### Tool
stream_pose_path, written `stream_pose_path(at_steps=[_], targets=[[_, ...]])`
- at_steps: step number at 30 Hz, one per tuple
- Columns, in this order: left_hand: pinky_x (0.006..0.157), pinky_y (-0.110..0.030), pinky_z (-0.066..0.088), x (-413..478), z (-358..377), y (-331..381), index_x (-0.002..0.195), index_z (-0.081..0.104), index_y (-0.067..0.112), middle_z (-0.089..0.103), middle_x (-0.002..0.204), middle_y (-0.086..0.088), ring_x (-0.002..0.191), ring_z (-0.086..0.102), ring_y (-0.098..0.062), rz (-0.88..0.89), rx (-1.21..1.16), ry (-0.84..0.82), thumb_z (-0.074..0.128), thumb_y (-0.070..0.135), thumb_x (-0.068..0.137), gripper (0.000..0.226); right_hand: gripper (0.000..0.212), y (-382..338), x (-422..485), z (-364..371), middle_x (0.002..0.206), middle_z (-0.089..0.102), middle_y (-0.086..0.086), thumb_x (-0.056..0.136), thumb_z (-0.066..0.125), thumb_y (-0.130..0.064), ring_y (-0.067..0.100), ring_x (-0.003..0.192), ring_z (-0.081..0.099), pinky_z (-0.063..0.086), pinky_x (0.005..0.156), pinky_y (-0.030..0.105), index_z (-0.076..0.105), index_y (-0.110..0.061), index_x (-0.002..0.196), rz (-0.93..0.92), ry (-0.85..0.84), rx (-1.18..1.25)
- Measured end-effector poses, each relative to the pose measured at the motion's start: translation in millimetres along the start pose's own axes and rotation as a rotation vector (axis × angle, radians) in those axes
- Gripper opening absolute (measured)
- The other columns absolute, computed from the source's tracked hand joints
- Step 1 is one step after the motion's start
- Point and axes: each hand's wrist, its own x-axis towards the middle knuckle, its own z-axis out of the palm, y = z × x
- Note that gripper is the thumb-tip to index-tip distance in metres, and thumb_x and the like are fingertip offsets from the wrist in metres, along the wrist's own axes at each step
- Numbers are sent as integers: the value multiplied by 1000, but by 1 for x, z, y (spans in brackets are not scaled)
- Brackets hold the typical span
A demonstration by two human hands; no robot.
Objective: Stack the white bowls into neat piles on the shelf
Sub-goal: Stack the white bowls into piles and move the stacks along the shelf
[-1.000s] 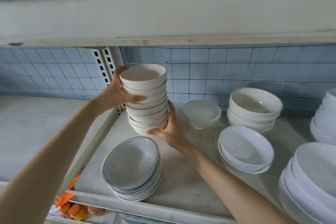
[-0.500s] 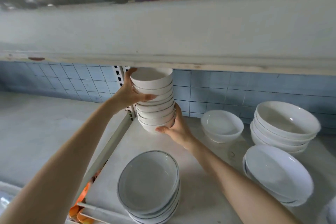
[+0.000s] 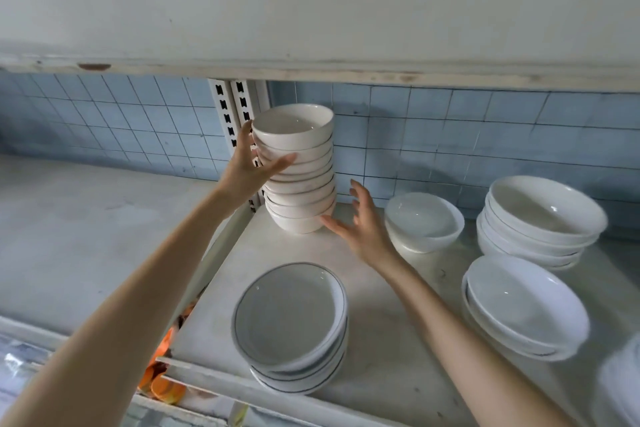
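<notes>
Small-bowl stack (image 3: 299, 180) upright, shelf (image 3: 377, 315) back corner; left grip (image 3: 249, 170) open against upper bowls; right grip (image 3: 363, 229) splayed open beside base, nearer loose bowl (image 3: 424, 222) at right.

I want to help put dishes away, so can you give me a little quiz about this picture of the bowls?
1. True or false: the tall pile of bowls stands on the shelf.
2. What lies in front of that pile, nearer the camera? A) dark-rimmed plates B) cups C) spoons
3. Fill the gap: the left hand touches the pile near its ____.
Key: 1 true; 2 A; 3 top.
</notes>
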Motion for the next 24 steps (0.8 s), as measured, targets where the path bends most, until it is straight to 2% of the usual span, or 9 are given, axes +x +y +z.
stream_pose_path(at_steps=[2,3,6,8,10,13,15,18,24], targets=[[77,-7,47,-7,2,-3,140,24,18,42,126,8,113,46,-9,17,-34,12,68,14,85,70,64,-6,-23,-15,135,44,1,83,71,-23,9,124,39,24,104,10,40,-9,137,-144,118,-145],[85,-12,47,-10,2,-8,137,27,21,42,129,6,117,46,-11,18,-48,19,71,20,84,69,55,-6,-33,-21,130,48,3,84,69,-19,12,120,43,24,101,8,46,-7,132,-205,179,-222],[104,-33,38,-27,5,-19,137,25,20,35,142,-2,129,39,-18,-13,-75,34,70,29,84,71,45,1,-47,-37,126,55,10,83,68,-14,28,119,49,23,105,33,53,-3,124,-253,281,-469],[99,-28,36,-39,7,-21,145,17,15,27,148,-5,132,33,-16,-53,-92,56,60,19,90,70,42,1,-51,-44,128,54,12,85,65,-12,31,125,46,20,108,49,53,-2,124,-192,272,-613],[96,-24,36,-48,7,-24,144,18,13,28,147,-5,132,33,-16,-66,-102,67,57,14,91,65,42,0,-54,-49,134,50,11,89,59,-14,28,131,39,10,112,51,49,-4,129,-105,247,-717],[97,-33,43,-58,4,-32,139,27,12,37,133,-2,125,42,-18,-45,-67,72,59,19,90,59,43,3,-56,-52,135,50,8,94,52,-23,23,133,36,4,113,49,43,-11,134,30,226,-874],[87,-23,46,-62,2,-36,132,36,11,43,124,-1,112,51,-17,1,-40,58,59,17,89,50,38,3,-56,-51,124,58,7,94,50,-27,23,126,43,8,113,52,48,-16,130,86,205,-961],[74,-15,48,-64,1,-36,116,50,18,57,112,1,93,59,-6,26,-43,-32,62,20,89,30,27,2,-53,-52,105,67,6,91,54,-25,28,109,54,20,108,50,59,-18,116,83,240,-939],[87,-29,51,-64,7,-30,106,58,33,65,110,11,95,65,-3,-118,-15,-398,62,41,79,28,6,-1,-61,-56,81,70,8,86,64,-15,28,84,56,36,96,40,66,-9,83,17,280,-559]])
